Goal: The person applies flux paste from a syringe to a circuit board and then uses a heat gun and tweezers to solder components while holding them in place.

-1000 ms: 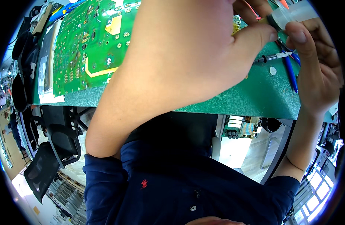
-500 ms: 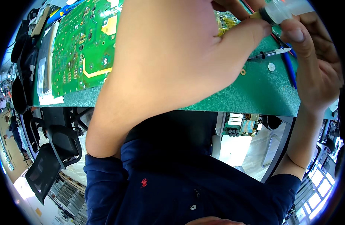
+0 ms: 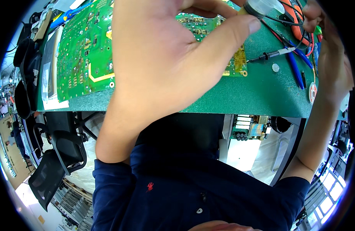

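Note:
My left hand (image 3: 177, 57) reaches across the bench, thumb and fingers closed on the yellowish end of a translucent, syringe-like plastic tube (image 3: 264, 7) with a dark ring. The tube's far end is cut off by the top edge. Beneath this hand lies a small green circuit board (image 3: 239, 65), largely covered. My right hand (image 3: 333, 61) is raised at the far right, apart from the tube, beside an orange-red handheld meter (image 3: 295, 15). Its fingers are bent and blurred, so whether they hold anything is unclear. A dark-tipped test probe (image 3: 275, 53) lies between my hands.
A large green circuit board (image 3: 85, 57) covers the bench's left side. On the right are blue-handled pliers (image 3: 296, 71), a small round white piece (image 3: 275, 67) and a wire spool (image 3: 312, 92). Cables cross near the meter. A black chair (image 3: 58, 154) stands left of me.
My right hand has come away from the tube and moved right and up. My left hand, still holding the tube, has shifted left, uncovering more of the small board. The view has turned slightly.

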`<state>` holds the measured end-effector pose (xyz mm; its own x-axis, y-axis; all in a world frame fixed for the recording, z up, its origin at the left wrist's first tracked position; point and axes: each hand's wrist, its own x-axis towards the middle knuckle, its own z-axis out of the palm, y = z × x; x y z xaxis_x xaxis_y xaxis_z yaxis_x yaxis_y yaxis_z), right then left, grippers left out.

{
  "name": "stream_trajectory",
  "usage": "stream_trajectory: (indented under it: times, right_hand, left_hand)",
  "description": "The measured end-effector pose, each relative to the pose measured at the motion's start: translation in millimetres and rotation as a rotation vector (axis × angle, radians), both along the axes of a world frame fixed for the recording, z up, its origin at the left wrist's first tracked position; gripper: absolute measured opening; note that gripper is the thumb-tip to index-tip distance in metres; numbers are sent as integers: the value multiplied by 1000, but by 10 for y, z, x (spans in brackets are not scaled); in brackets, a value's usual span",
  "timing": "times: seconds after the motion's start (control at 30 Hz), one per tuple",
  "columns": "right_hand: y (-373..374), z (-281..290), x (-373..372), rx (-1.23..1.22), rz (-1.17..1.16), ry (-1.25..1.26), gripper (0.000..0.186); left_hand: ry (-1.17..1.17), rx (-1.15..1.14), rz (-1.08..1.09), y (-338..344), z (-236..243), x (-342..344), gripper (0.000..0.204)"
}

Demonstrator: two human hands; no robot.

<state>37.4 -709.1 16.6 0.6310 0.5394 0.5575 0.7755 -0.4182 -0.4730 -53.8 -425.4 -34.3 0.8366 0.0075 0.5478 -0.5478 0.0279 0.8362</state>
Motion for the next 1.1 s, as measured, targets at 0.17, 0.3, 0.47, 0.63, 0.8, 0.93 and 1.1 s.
stream_trajectory:
  times: [0.17,0.3,0.47,0.63,0.8,0.93,1.1]
  right_hand:
    - [340,51,-114,26,4,33,21]
    - [550,78,-186,42,9,53,21]
    - [614,108,-220,72,18,68,20]
    - [678,99,-195,107,15,74,20]
    - [503,113,-134,141,-9,109,19]
    - [477,98,-68,178,44,158,18]
    - [459,106,-80,85,10,137,17]
  left_hand:
    - [-2,-1,20,6,-49,66,30]
    - [-10,-5,39,-29,-70,84,30]
    - [-31,-1,63,-39,-37,117,30]
    - [-61,8,74,30,41,69,30]
    - [-85,9,39,22,138,22,31]
    - [-105,17,21,3,209,29,31]
    - [-107,24,3,4,200,3,31]
